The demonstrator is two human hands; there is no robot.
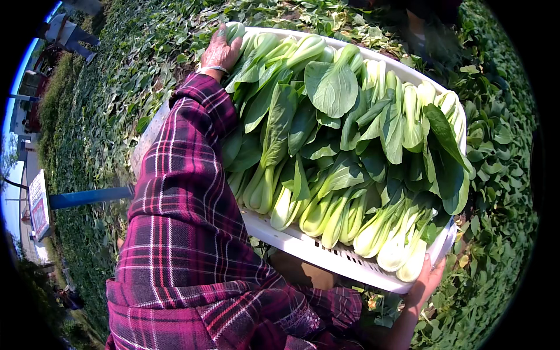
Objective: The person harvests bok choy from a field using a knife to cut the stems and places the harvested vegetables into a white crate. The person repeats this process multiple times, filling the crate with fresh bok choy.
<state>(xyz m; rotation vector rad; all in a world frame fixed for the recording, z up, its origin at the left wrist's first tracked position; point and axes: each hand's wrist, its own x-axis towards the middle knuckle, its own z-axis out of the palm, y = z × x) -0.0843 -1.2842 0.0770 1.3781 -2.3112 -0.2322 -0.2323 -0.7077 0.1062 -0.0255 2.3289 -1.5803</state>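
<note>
A white plastic crate (297, 238) with slotted sides is held up before me, tilted. It is heaped with green bok choy (332, 92) in two rows, pale stem ends facing outward along both long sides and leaves meeting in the middle. My left hand (221, 54), with a pale band at the wrist, grips the upper left corner beside the stems. At the lower right corner, my right hand (424, 280) grips the crate's rim next to the white stalk bases. Part of the right forearm lies in shade, and the crate's underside is hidden.
Low leafy plants (494, 153) cover the ground around the crate. To the left, a blue pole (92, 198) carries a panel (39, 205) bearing writing; a pale flat surface (153, 131) shows behind my sleeve. One person (70, 33) stands far off; another person's leg (415, 24) is at the top.
</note>
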